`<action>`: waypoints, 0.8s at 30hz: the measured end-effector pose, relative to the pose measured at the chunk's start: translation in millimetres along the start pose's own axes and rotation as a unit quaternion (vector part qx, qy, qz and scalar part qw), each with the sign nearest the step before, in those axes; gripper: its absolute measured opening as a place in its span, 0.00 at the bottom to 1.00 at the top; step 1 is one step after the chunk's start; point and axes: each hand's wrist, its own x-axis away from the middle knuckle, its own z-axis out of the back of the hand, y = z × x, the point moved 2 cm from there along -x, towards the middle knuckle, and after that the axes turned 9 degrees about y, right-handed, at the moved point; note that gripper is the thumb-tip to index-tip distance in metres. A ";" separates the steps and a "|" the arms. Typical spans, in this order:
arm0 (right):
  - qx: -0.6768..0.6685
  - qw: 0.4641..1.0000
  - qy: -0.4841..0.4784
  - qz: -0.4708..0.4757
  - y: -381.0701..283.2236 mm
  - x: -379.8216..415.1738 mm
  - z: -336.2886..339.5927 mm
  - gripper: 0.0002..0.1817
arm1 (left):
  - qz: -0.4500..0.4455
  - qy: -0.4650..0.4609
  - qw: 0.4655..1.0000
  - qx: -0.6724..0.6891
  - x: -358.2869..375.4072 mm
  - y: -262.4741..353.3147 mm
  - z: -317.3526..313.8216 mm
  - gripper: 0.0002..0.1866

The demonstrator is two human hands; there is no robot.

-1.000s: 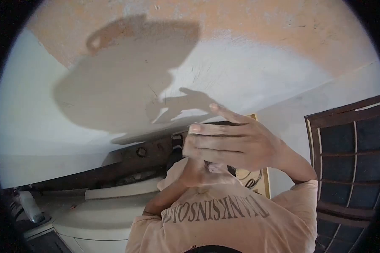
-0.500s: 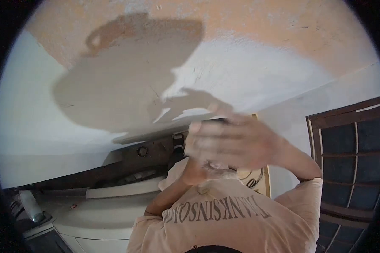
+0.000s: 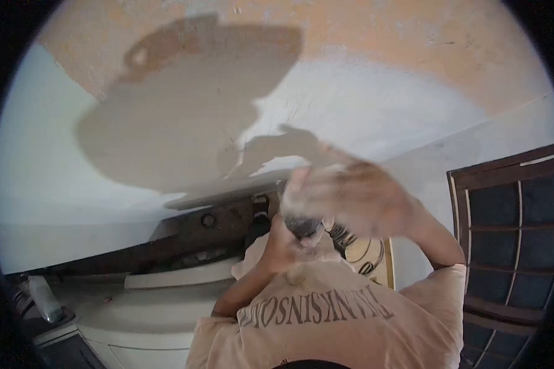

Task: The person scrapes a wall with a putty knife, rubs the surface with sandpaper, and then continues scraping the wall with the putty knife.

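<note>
My left hand [image 3: 280, 246] is closed around a clear plastic-looking container with dark contents [image 3: 303, 226], held close in front of the shirt; its exact kind I cannot tell. Just above and in front of it, my right hand [image 3: 354, 197] is smeared by motion. Its fingers are stretched out toward the left with the thumb apart, and nothing shows in them. The right hand overlaps the upper part of the container in this view and hides it.
Ahead stands a white and orange wall [image 3: 375, 92] with a large shadow on it. A pale counter-like surface [image 3: 154, 307] lies at lower left beside a clear bottle [image 3: 45, 298]. Black cable [image 3: 370, 265] rests on a yellowish board. A dark-framed window [image 3: 511, 227] is at right.
My right hand has shifted slightly right, uncovering more of the dark contents in my left hand. The left hand stays in nearly the same place.
</note>
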 end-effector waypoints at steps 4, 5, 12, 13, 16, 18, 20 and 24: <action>0.079 0.997 0.020 -0.020 29.0 8.6 3.7 0.18 | 0.024 0.042 0.998 0.030 1.6 11.8 -3.3 0.29; 0.091 0.994 0.027 -0.060 34.6 8.7 7.5 0.19 | 0.026 0.010 1.000 0.005 1.3 13.2 1.1 0.30; 0.021 0.997 -0.001 -0.079 22.9 10.3 0.5 0.21 | 0.004 0.056 0.998 0.011 6.6 13.9 -1.6 0.28; -0.009 0.992 0.026 -0.120 26.3 16.5 11.6 0.21 | -0.004 0.066 0.998 0.019 4.2 15.2 -10.4 0.27; 0.041 0.999 0.031 0.012 6.6 2.4 -19.6 0.19 | 0.039 0.077 0.996 0.030 10.7 18.7 1.2 0.27; 0.101 0.995 -0.012 -0.004 17.0 7.2 -7.2 0.18 | 0.108 0.127 0.986 -0.006 7.0 9.9 5.4 0.27; 0.018 0.997 0.049 -0.064 27.2 24.2 12.9 0.18 | 0.042 0.108 0.992 0.046 3.5 16.2 -12.2 0.27; 0.017 0.998 0.048 -0.022 14.3 16.6 -6.5 0.16 | 0.026 0.063 0.998 0.001 6.6 12.8 -2.5 0.27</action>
